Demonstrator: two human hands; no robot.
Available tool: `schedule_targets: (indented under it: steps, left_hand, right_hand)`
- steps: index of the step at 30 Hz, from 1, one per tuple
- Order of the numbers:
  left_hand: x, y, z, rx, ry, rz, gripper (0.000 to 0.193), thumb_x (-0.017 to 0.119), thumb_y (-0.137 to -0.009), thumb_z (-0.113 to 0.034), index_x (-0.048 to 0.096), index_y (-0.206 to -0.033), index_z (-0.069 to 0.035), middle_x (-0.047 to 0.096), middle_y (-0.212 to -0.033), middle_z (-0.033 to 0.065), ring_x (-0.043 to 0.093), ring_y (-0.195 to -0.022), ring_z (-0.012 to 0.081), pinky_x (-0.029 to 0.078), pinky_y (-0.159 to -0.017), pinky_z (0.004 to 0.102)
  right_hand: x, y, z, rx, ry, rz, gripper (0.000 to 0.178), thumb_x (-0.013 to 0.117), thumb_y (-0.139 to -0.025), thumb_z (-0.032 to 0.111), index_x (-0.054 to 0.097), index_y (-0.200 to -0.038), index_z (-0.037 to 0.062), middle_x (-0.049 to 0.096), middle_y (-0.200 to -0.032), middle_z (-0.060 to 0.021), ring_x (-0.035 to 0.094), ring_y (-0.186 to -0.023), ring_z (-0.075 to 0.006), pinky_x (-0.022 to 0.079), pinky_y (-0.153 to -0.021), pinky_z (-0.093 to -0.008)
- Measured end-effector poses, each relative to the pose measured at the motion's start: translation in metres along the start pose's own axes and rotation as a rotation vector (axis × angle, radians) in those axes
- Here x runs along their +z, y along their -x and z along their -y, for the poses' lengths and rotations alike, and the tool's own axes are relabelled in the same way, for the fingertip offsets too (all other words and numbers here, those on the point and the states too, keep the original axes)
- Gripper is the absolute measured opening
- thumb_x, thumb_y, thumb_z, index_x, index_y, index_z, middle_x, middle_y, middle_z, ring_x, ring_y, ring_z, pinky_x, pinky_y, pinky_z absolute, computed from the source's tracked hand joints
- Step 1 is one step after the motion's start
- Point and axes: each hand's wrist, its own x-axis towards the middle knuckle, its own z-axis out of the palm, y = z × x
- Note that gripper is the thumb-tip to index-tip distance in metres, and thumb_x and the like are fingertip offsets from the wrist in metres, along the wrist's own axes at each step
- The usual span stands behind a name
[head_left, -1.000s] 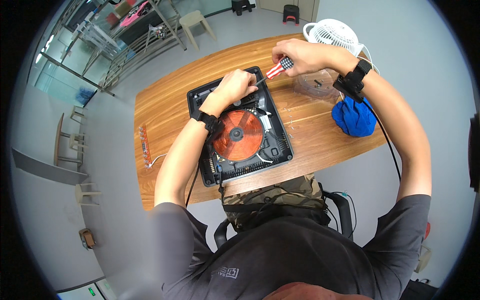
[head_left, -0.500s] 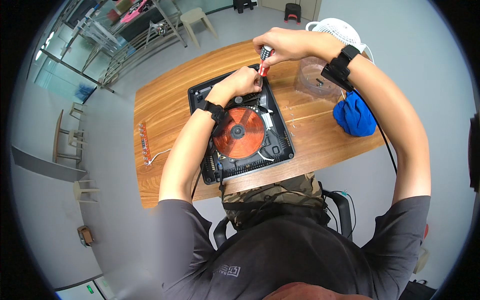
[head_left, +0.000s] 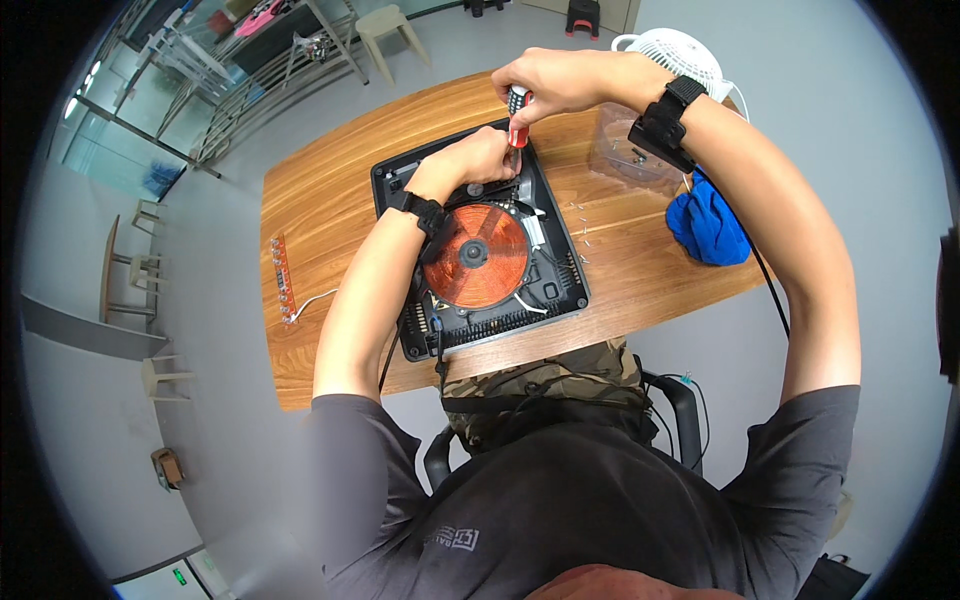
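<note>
- Cooker (head_left: 478,250): an opened induction unit, black housing, lying flat on the wooden table (head_left: 330,210) straight in front of the seated person. Its top plate is off, so the copper coil (head_left: 474,256) shows at the middle, with a fan and boards around it.
- Right hand (head_left: 560,80): fingers closed around the handle of a screwdriver (head_left: 517,115), red and black, held close to upright above the far edge of the cooker. The tip is hidden behind the other hand, so which screw it meets cannot be told.
- Left hand (head_left: 470,160): rests on the far part of the housing, fingers curled together just beside the shaft; whether they pinch the shaft or only press on the casing cannot be told.
- Technique, as a judgement: the driver works best kept in line with the screw, pressed down firmly while turning slowly, with the left hand steadying both shaft and casing so the tip does not slip onto the coil or wiring.
- Loose screws (head_left: 580,225): small pale pieces lie on the table right of the cooker; any screw freed is best set with them.
- Surroundings: a clear box (head_left: 625,150) and a blue cloth (head_left: 708,222) lie to the right, a white fan (head_left: 680,45) beyond, and a strip of bits (head_left: 283,280) well apart to the left.
</note>
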Motion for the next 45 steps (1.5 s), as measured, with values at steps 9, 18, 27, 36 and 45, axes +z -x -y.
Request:
schedule_targets:
  steps: [9, 18, 27, 36, 45]
  left_hand:
    - [0.0, 0.001, 0.002, 0.02, -0.023, 0.002, 0.013, 0.068, -0.082, -0.009, 0.064, -0.093, -0.002, 0.07, -0.084, 0.0203, 0.068, -0.083, 0.0402, 0.055, -0.074, 0.0466]
    - [-0.002, -0.001, -0.004, -0.014, -0.084, 0.058, 0.022, 0.063, -0.081, -0.004, 0.069, -0.103, -0.005, 0.072, -0.089, 0.016, 0.069, -0.088, 0.0349, 0.055, -0.08, 0.0437]
    - [0.001, 0.0, 0.001, -0.007, -0.043, 0.05, 0.023, 0.063, -0.082, -0.004, 0.071, -0.103, -0.005, 0.073, -0.092, 0.0158, 0.07, -0.09, 0.0343, 0.056, -0.082, 0.0425]
    - [-0.01, 0.007, -0.006, -0.059, -0.09, 0.055, 0.021, 0.068, -0.081, -0.009, 0.071, -0.101, -0.004, 0.073, -0.09, 0.0134, 0.07, -0.084, 0.0304, 0.055, -0.077, 0.0409]
    - [-0.035, 0.028, -0.007, -0.038, 0.19, -0.243, 0.043, 0.089, -0.079, -0.034, 0.072, -0.103, -0.003, 0.073, -0.085, 0.0117, 0.067, -0.077, 0.0195, 0.054, -0.074, 0.0368]
  right_hand:
    - [-0.002, -0.002, 0.004, -0.032, 0.014, 0.011, 0.038, 0.079, -0.087, 0.029, 0.064, -0.103, -0.0022, 0.068, -0.079, -0.019, 0.066, -0.076, -0.0371, 0.051, -0.067, -0.044]
    - [-0.001, 0.002, 0.002, -0.033, 0.018, -0.001, 0.037, 0.08, -0.087, 0.028, 0.064, -0.1, -0.0021, 0.067, -0.076, -0.0182, 0.065, -0.073, -0.0348, 0.05, -0.065, -0.0426]
    - [0.0, -0.001, 0.003, -0.008, 0.012, 0.026, 0.037, 0.08, -0.087, 0.029, 0.064, -0.101, -0.002, 0.067, -0.076, -0.0183, 0.065, -0.073, -0.0352, 0.051, -0.065, -0.0428]
    - [0.0, -0.005, 0.009, 0.013, 0.03, 0.058, 0.04, 0.079, -0.088, 0.031, 0.064, -0.101, -0.0032, 0.068, -0.078, -0.0199, 0.066, -0.075, -0.0366, 0.051, -0.067, -0.0439]
    - [0.019, -0.019, 0.0, 0.03, 0.07, -0.009, 0.052, 0.074, -0.09, 0.045, 0.064, -0.096, -0.0057, 0.069, -0.08, -0.0242, 0.068, -0.079, -0.0431, 0.054, -0.069, -0.0471]
